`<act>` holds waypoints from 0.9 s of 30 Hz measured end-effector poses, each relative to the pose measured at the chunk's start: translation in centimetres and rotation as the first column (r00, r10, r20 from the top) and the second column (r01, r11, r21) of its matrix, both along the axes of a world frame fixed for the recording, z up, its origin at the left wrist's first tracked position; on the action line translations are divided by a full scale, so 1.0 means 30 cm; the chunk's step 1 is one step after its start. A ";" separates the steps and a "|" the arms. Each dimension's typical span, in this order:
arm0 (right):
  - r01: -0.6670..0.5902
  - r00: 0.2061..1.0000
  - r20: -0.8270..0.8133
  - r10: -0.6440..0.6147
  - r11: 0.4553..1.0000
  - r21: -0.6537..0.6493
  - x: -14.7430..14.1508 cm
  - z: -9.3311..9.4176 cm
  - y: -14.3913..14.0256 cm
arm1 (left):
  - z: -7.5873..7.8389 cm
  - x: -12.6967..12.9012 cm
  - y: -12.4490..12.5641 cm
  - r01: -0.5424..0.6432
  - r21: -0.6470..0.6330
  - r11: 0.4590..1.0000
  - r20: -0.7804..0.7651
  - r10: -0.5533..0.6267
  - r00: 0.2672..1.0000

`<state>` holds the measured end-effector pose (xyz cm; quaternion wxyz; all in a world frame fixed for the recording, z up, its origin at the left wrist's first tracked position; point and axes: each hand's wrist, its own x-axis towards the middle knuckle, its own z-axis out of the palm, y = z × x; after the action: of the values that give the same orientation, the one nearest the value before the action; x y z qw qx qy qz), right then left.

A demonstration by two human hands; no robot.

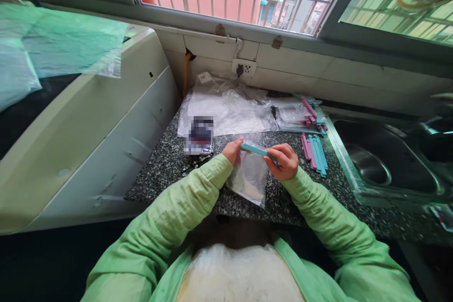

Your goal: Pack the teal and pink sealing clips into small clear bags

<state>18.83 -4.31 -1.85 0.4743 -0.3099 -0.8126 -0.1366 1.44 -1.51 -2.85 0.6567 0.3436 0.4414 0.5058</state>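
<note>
at the far left a pale machine (pixel 106 104) stood beside the dark speckled table (pixel 159 165), and next to it on the table lay a small packet (pixel 201 136), its face blurred out. crumpled clear plastic (pixel 230 113) spread behind it, towards the wall. then came the left hand (pixel 232 152), its thumb and fingers pinching the left end of a blue clip (pixel 255 149). the clip was held over the front part of the table, tilted down a little to the right, with a clear bag (pixel 249 177) hanging or lying just below; whether the bag's edge sat inside the clip could not be told. the clip looked light, stiff and smooth, best held near its two ends, while the bag seemed thin, limp and slippery, easier to control by its upper edge. the right hand (pixel 283 161) had thumb and fingers closed around the clip's right end. beyond it lay loose pink and blue clips (pixel 319 155), more clips (pixel 311 112) on plastic behind them, then a metal sink (pixel 339 144).
</note>
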 end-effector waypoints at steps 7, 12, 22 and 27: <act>0.018 1.000 0.010 -0.018 1.000 0.004 0.000 0.019 -0.004 | 0.058 -0.001 -0.019 0.047 -0.029 0.998 -0.134 -0.050 0.990; 0.040 0.999 0.013 -0.040 0.999 0.011 0.004 0.029 -0.005 | 0.064 0.001 -0.020 0.037 -0.046 0.998 -0.140 -0.043 0.989; 0.065 0.998 0.017 -0.066 0.996 0.054 0.015 0.065 -0.011 | 0.032 -0.010 -0.005 0.069 0.035 0.997 -0.194 -0.061 0.979; 0.074 0.997 0.010 -0.075 0.996 0.043 0.030 0.072 -0.011 | 0.052 -0.012 -0.010 0.069 0.044 0.997 -0.209 -0.058 0.976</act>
<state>19.74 -4.65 0.32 0.4707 -0.3291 -0.8001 -0.1731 1.10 -1.81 -1.28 0.6140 0.4250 0.4834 0.4569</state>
